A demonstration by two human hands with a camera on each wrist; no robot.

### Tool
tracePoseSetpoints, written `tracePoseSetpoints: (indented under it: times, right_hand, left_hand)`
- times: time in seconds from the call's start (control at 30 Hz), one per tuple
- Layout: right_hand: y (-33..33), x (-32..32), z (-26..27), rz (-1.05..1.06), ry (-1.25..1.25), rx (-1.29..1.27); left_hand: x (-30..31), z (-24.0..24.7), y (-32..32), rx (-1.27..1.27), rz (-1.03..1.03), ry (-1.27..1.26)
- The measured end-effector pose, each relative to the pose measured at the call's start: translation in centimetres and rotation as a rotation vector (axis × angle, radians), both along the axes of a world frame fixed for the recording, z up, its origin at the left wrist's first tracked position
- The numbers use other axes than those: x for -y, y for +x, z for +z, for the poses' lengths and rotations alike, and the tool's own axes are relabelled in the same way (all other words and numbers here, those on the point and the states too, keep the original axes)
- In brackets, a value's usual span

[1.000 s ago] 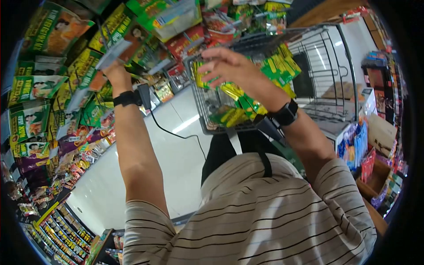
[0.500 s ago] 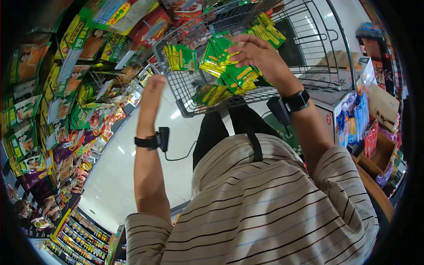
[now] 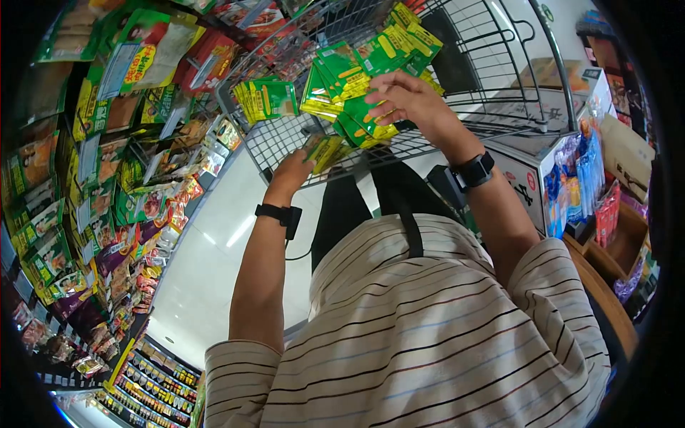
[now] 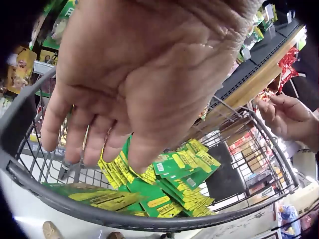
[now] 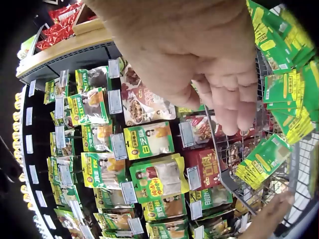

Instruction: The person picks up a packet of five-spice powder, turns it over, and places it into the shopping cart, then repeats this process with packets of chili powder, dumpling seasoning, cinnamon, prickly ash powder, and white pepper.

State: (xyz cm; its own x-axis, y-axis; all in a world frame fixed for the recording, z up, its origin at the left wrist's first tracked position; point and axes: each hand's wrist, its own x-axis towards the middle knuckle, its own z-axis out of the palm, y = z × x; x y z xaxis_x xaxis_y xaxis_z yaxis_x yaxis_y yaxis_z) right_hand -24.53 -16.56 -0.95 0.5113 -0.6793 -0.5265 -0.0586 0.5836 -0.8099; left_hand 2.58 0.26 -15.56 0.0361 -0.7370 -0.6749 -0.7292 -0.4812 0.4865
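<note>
The left hand [image 3: 291, 175] is at the near left corner of the wire shopping cart [image 3: 421, 146], beside some green and yellow packets [image 3: 330, 153]. In the left wrist view the left hand [image 4: 144, 79] spreads its palm and fingers over the cart, holding nothing. Over the larger heap of green and yellow packets [image 3: 335, 65] hovers the right hand [image 3: 414, 103], fingers slightly bent, nothing in them; whether it touches a packet cannot be told. In the right wrist view the right hand [image 5: 199, 59] has its fingers extended. Another packet stack [image 3: 278, 98] lies at the cart's left side.
Hanging food packets [image 3: 146, 60] fill a rack on the left, close against the cart. White tiled floor [image 3: 207, 264] lies between rack and person. At the right stand a white box [image 3: 524, 175], blue packages [image 3: 589, 175] and a wooden bin [image 3: 624, 239].
The left hand has come away from the rack to the cart's near left corner. In the head view the cart and its packets sit further left; the right hand stays over them.
</note>
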Motion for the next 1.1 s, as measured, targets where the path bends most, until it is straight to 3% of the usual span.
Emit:
tracePoseSetpoints:
  times: [0.1,0.37,0.47,0.53,0.57,0.63,0.67,0.8,0.9,1.0,1.1]
  right_hand:
    - [-1.5,0.4,-1.0,0.015,0.049,-0.03]
    - [-3.8,1.6,-2.8,0.024,0.107,-0.04]
    - [-4.4,1.8,-3.2,0.028,0.123,-0.034]
    - [-4.9,1.8,-3.6,0.029,0.116,-0.02]
    - [-5.1,1.9,-3.7,0.03,0.12,-0.021]
    - [-5.3,2.2,-4.3,0.037,0.136,-0.034]
    - [-5.5,2.3,-4.4,0.035,0.144,-0.031]
    - [-5.9,2.7,-4.8,0.027,0.175,-0.02]
    - [-5.9,3.1,-4.4,0.028,0.201,-0.044]
    - [-6.2,3.2,-5.0,0.035,0.21,-0.031]
    - [-6.0,3.6,-5.4,0.043,0.232,-0.063]
  left_hand:
    - [1.0,-1.4,-1.0,0.029,-0.14,0.084]
    - [3.7,-2.0,-3.7,-0.016,-0.18,0.135]
    - [5.8,-0.6,-4.0,-0.021,-0.219,0.269]
    - [6.8,-0.2,-3.0,-0.075,-0.091,0.136]
    - [5.0,-7.2,-0.7,0.043,0.086,0.004]
    - [5.7,-7.8,1.8,0.155,0.16,-0.341]
    - [7.6,-7.0,3.8,0.099,0.171,-0.131]
    - [9.6,-10.3,8.7,0.264,0.26,-0.344]
    - [10.1,-13.8,11.7,0.416,0.133,-0.315]
    - [12.1,-8.9,8.7,0.353,0.382,-0.194]
    - [12.4,-10.0,8.8,0.424,0.392,-0.206]
